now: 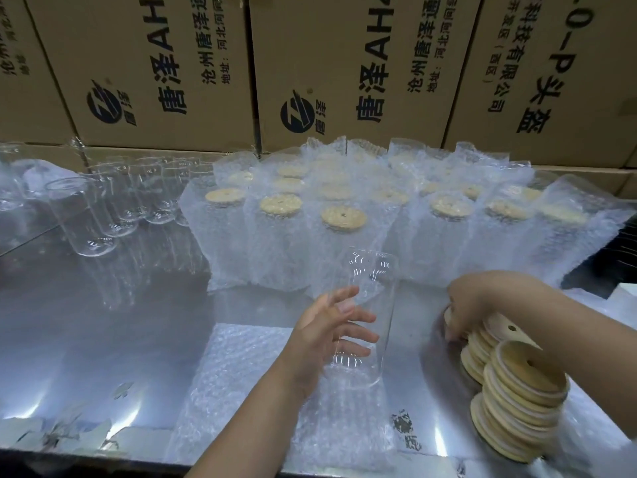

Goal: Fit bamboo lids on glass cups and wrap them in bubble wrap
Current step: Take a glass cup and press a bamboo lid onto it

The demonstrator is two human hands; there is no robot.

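My left hand [327,336] holds a clear glass cup [368,305] upright, fingers curled round its lower half, above a flat sheet of bubble wrap [241,391] on the shiny table. My right hand [472,305] reaches into a pile of round bamboo lids [517,391] at the right, its fingers curled down onto one lid at the pile's far edge. Whether it has hold of that lid is hidden by the hand. Behind stand several cups with bamboo lids wrapped in bubble wrap [344,219].
Several bare glass cups [86,215] stand at the back left of the metal table [103,322]. Stacked cardboard boxes [327,63] form a wall behind. The table's front edge runs along the bottom of the view.
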